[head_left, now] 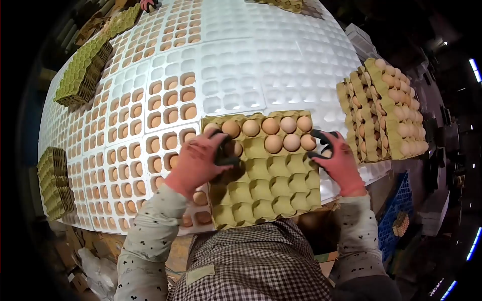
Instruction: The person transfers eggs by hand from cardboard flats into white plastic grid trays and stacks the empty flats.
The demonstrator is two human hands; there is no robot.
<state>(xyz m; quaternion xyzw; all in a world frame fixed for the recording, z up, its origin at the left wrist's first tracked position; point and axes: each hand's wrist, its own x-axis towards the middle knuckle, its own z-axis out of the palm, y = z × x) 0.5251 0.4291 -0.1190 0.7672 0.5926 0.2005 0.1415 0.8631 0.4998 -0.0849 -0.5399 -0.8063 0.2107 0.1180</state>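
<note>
A pulp egg tray (271, 188) lies at the table's front edge, with brown eggs (271, 125) in its far rows and bare cups in the near rows. My left hand (198, 160), in a pink glove with dark fingertips, is over the tray's left side. Its fingers and thumb curl around an egg (236, 148). At the tray's right edge is my right hand (337, 159), gloved alike, its fingertips beside the end egg (308, 142). A pale egg (327, 152) shows partly between its thumb and fingers.
White foam trays (231, 75) cover the table, those on the left holding eggs in their cells. Stacked pulp trays full of eggs (384, 110) stand on the right. Bare pulp tray stacks (83, 72) sit on the left. Another person's gloved hand (147, 4) shows at the far edge.
</note>
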